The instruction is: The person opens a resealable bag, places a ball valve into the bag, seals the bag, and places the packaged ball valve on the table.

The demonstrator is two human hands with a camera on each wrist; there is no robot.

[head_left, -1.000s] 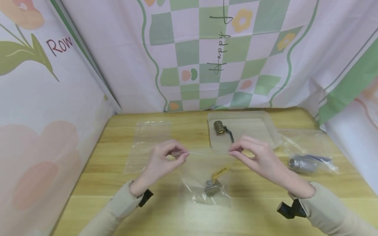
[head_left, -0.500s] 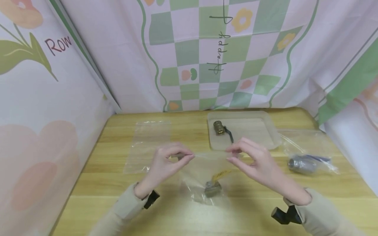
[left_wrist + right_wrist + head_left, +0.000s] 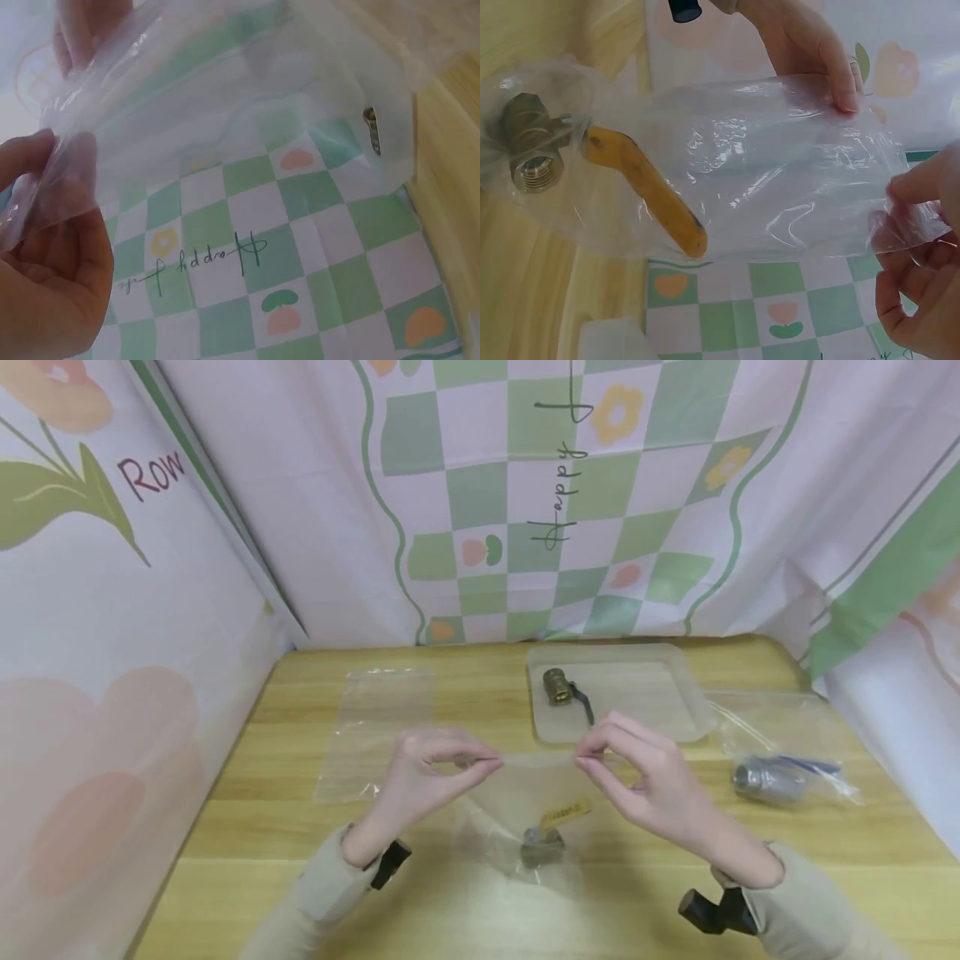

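Note:
Between my hands hangs a clear plastic bag (image 3: 487, 827), with a ball valve (image 3: 529, 139) in its bottom. That valve has a metal body and a yellow lever handle (image 3: 649, 187). My left hand (image 3: 423, 785) pinches the bag's upper left edge between thumb and fingers. The upper right edge is pinched by my right hand (image 3: 645, 768), a short way across from the left. In the right wrist view the bag is drawn out between both hands, and the valve lies at the end away from them.
A shallow translucent tray (image 3: 645, 693) at the back holds a brass valve (image 3: 557, 687) with a dark lever. To the right lies another clear bag (image 3: 795, 718) containing a grey valve (image 3: 768, 778) with a blue handle. A flat clear bag (image 3: 382, 710) lies at back left on the wooden table (image 3: 247, 827).
My left hand has moved right, closer to the right hand. The right hand's fingers spread slightly, then pinched the bag's edge again. The valve in the bag shifted a little.

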